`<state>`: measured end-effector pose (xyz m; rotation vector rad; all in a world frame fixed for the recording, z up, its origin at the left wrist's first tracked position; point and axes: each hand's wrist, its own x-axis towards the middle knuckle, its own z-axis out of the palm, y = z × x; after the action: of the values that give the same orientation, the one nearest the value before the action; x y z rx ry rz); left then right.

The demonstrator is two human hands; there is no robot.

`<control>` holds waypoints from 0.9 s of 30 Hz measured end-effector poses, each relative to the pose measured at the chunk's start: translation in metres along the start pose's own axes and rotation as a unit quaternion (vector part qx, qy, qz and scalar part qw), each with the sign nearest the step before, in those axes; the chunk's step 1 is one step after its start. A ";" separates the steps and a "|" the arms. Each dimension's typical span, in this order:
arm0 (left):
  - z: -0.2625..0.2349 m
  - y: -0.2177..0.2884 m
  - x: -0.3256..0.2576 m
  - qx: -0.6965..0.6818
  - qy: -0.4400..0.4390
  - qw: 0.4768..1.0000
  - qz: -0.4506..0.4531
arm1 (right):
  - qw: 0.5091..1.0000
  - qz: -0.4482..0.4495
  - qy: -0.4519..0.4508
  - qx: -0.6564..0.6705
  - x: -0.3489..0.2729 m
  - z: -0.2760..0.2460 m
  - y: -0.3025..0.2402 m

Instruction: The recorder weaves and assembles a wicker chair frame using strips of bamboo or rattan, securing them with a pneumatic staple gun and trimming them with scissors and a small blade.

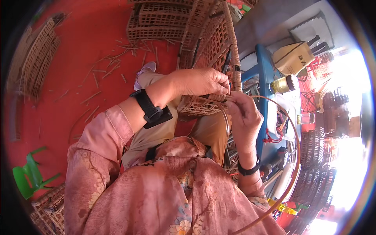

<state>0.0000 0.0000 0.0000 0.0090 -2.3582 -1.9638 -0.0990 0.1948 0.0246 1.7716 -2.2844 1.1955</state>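
Observation:
In front of me stands a woven rattan piece [217, 39] with an open lattice side and a wrapped rim. My left hand [201, 82] reaches across to its near corner, fingers curled together in a pinch at the rim. Just right of it, my right hand [246, 115] is closed, thumb against fingers, on a long brown rattan strip [299, 150]. The strip bows out to the right and curves back below my right arm. The fingertips of both hands almost meet at the wrapped corner, and what the left fingers pinch is hidden.
A blue plastic table [263, 64] at right carries a tan bag [293, 58], a dark-lidded jar [282, 83] and a white tray [279, 97] of tools. Rattan scraps [113, 66] litter the red floor. Woven pieces [39, 62] and a green plastic stool [29, 176] stand left.

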 end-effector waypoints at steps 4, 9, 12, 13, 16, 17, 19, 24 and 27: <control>-0.001 0.004 -0.004 0.026 0.014 0.999 -0.021 | 0.966 0.138 0.034 0.216 -0.011 0.012 -0.006; 0.000 -0.001 -0.005 0.006 0.026 0.999 -0.036 | 0.934 0.133 0.026 0.331 -0.014 0.019 -0.010; 0.004 -0.011 -0.003 -0.006 0.035 0.999 -0.010 | 0.915 0.133 0.034 0.379 -0.015 0.023 -0.018; 0.008 -0.013 -0.001 0.017 0.067 0.997 0.015 | 0.915 0.133 0.033 0.379 -0.016 0.023 -0.018; 0.022 0.006 -0.007 0.164 0.148 0.975 0.034 | 0.861 0.209 0.047 0.461 -0.021 0.023 -0.020; 0.030 0.014 -0.012 0.285 0.196 0.938 0.026 | 0.868 0.189 0.051 0.457 -0.025 0.022 -0.021; 0.044 0.016 -0.018 0.294 0.237 0.923 0.068 | 0.873 0.171 0.054 0.453 -0.033 0.021 -0.025; 0.050 0.012 -0.019 0.333 0.307 0.891 0.035 | 0.891 0.207 0.026 0.403 -0.039 0.014 -0.035; 0.050 0.011 -0.020 0.312 0.299 0.901 0.028 | 0.901 0.212 0.027 0.377 -0.039 0.013 -0.037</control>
<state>0.0172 0.0520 0.0009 0.4924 -2.3624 -0.8969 -0.0484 0.2176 0.0189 1.3312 -2.4240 2.4364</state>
